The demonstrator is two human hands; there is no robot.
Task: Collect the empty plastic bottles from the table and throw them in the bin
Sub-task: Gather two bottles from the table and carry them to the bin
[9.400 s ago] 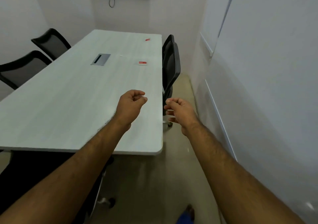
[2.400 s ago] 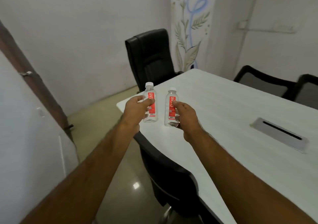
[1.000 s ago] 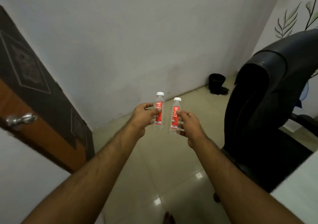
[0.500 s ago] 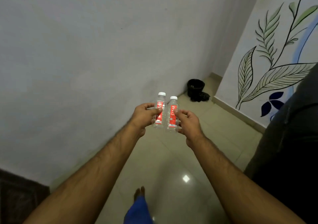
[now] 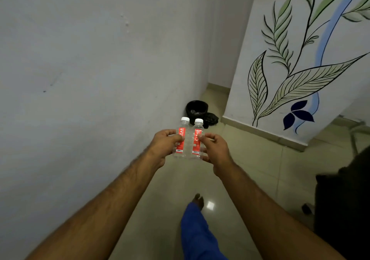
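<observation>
Left hand (image 5: 164, 145) and right hand (image 5: 215, 148) each hold an upright bottle side by side, left bottle (image 5: 181, 139), right bottle (image 5: 197, 139); black bin (image 5: 196, 108) stands ahead in the corner

The right bottle (image 5: 197, 140) carries a red label with "CLEAR" in white letters running up its side. The left bottle (image 5: 181, 139) has the same red label, but the thumb of the left hand (image 5: 165, 145) covers part of it, so only "EAR" reads. Each label has a small white barcode patch at its foot; its digits are too small to read.
</observation>
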